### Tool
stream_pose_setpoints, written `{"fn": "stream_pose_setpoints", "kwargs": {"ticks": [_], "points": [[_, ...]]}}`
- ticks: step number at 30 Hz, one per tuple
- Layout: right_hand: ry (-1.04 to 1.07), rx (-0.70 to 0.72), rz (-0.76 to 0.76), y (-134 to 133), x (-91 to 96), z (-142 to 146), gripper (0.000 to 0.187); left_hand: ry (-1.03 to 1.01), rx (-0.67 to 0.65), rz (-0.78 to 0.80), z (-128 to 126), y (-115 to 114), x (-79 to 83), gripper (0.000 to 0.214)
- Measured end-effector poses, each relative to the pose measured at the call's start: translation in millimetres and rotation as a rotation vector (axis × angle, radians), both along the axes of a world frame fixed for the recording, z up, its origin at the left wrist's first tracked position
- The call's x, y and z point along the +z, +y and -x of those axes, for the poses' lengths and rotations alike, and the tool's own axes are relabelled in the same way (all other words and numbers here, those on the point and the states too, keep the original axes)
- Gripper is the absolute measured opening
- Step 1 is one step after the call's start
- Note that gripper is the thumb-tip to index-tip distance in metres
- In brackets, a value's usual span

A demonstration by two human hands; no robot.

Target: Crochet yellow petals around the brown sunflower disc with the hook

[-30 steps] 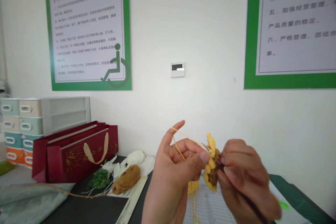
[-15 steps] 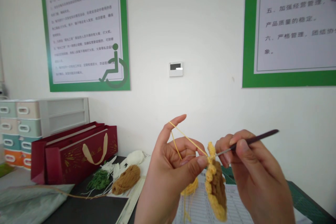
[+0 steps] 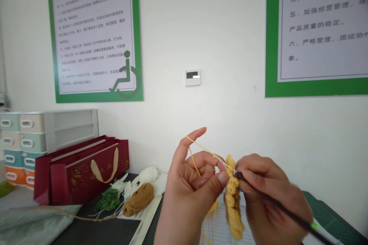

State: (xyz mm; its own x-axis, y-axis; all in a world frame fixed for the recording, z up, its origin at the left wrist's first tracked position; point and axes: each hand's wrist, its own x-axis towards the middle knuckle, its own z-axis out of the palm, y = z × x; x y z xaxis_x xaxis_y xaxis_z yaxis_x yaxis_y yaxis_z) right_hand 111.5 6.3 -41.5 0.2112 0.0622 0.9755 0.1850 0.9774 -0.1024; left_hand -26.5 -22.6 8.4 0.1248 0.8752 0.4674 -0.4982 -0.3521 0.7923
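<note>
My left hand (image 3: 189,187) pinches the edge of a yellow crochet piece (image 3: 233,199) with a brown centre, between thumb and fingers. A thin yellow yarn (image 3: 201,148) runs over its raised index finger to the piece. My right hand (image 3: 271,195) grips a dark-handled crochet hook (image 3: 276,201), whose metal tip meets the top of the piece by my left thumb. The handle slants down to the right. Partly hidden behind my hands and the piece, a yellow yarn bundle (image 3: 212,208) hangs low.
On the dark table (image 3: 94,231) lie a tan yarn skein (image 3: 138,200), green strands (image 3: 107,200) and white material (image 3: 148,175). Dark red gift bags (image 3: 82,170) stand before plastic drawers (image 3: 23,141). A printed sheet (image 3: 218,227) and green mat (image 3: 330,214) lie beneath my hands.
The hook handle has swung from pointing up-right to slanting down-right, and its tip has moved left to the top of the crochet piece. My right hand has closed in over the piece.
</note>
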Motion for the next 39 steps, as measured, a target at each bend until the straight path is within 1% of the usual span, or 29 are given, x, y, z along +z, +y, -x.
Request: {"fn": "stream_pose_setpoints", "kwargs": {"ticks": [1,2,3,5,6,7,9,10,12,15,18,21,25,28,30,32,33,34,36,38,39], "points": [[-0.033,-0.105,-0.010,-2.0,-3.4,-1.8,0.030,-0.006,-0.041,0.014,0.0,-0.2,-0.1,0.083],[-0.040,-0.120,0.009,-3.6,-6.4,-3.0,0.029,-0.013,-0.105,0.036,0.3,-0.1,-0.3,0.084],[-0.056,-0.089,0.032,-4.6,-8.5,-3.4,0.025,-0.021,-0.187,0.065,0.9,0.2,-0.6,0.083],[-0.047,0.065,0.022,-4.5,-9.0,-0.6,0.017,-0.039,-0.345,0.120,3.1,1.6,-1.3,0.081],[0.005,0.121,-0.039,-3.8,-7.4,2.5,0.013,-0.048,-0.400,0.135,4.6,2.5,-1.7,0.079],[0.098,0.148,-0.091,-3.1,-4.8,6.2,0.011,-0.059,-0.433,0.142,6.3,3.8,-2.1,0.076],[0.183,0.182,-0.062,-2.8,1.2,13.8,0.019,-0.072,-0.470,0.133,9.8,7.0,-3.2,0.072],[0.251,0.267,-0.048,-3.4,3.8,16.6,0.013,-0.073,-0.482,0.127,11.5,9.0,-4.0,0.071],[0.286,0.416,0.035,-6.3,6.3,18.2,0.009,-0.060,-0.515,0.114,14.4,13.5,-6.0,0.072],[0.215,0.573,0.197,-13.1,4.5,13.7,0.009,-0.057,-0.566,0.081,17.2,20.0,-9.6,0.075],[0.237,0.671,0.357,-21.0,2.5,11.7,0.012,-0.064,-0.601,0.059,19.1,24.8,-12.2,0.073],[0.312,0.694,0.462,-27.7,4.4,15.2,0.015,-0.051,-0.626,0.054,20.9,27.4,-12.9,0.071],[0.308,0.696,0.464,-29.1,6.8,15.8,0.013,-0.021,-0.618,0.022,23.4,27.6,-13.4,0.070],[0.236,0.791,0.456,-24.2,7.0,11.6,0.018,-0.012,-0.613,0.022,24.6,26.6,-14.3,0.069],[0.190,0.863,0.451,-19.1,7.2,9.5,0.024,0.002,-0.610,0.009,24.7,25.9,-14.1,0.064],[0.174,0.904,0.478,-13.5,7.1,9.1,0.027,0.022,-0.555,-0.018,24.1,24.2,-12.7,0.058],[0.170,0.902,0.498,-10.6,6.9,9.4,0.027,0.032,-0.499,-0.026,23.4,22.6,-11.4,0.057],[0.160,0.882,0.510,-7.7,6.6,9.8,0.025,0.042,-0.427,-0.033,22.5,20.5,-10.0,0.059],[0.131,0.805,0.483,-2.2,6.1,10.3,0.015,0.077,-0.276,-0.044,20.0,15.0,-7.1,0.067],[0.086,0.679,0.393,2.3,6.0,9.1,0.006,0.109,-0.160,-0.059,16.6,8.8,-5.0,0.071],[0.065,0.588,0.336,3.9,6.1,7.6,0.005,0.117,-0.120,-0.063,14.8,6.0,-4.3,0.070]]}}
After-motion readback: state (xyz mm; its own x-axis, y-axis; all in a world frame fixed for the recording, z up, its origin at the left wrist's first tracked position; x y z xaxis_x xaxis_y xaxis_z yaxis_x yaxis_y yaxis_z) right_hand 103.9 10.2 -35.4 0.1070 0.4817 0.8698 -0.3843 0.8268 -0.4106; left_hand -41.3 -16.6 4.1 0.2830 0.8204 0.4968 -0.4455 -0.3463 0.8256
